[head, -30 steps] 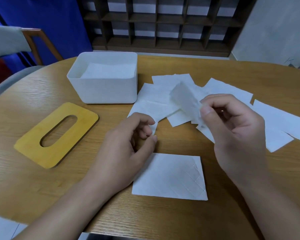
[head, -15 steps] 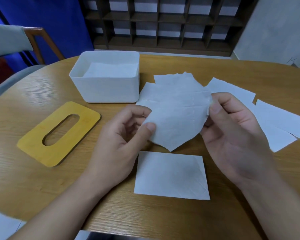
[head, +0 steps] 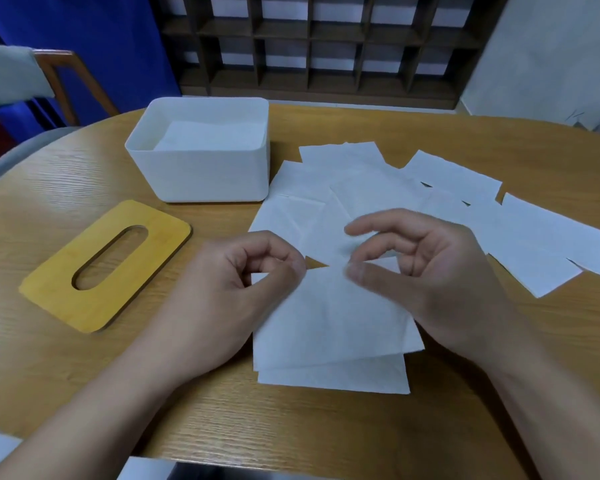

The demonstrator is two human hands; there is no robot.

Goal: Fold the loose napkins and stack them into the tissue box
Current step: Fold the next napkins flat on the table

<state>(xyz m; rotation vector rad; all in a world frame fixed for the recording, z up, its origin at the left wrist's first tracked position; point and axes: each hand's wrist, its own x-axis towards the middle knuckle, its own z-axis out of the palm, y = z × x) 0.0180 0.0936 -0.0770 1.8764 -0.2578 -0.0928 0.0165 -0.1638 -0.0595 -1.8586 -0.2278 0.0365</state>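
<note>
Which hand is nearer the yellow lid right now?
Left. The left hand sits just right of the yellow lid, with bare table between; the right hand is farther right, beyond the left hand.
</note>
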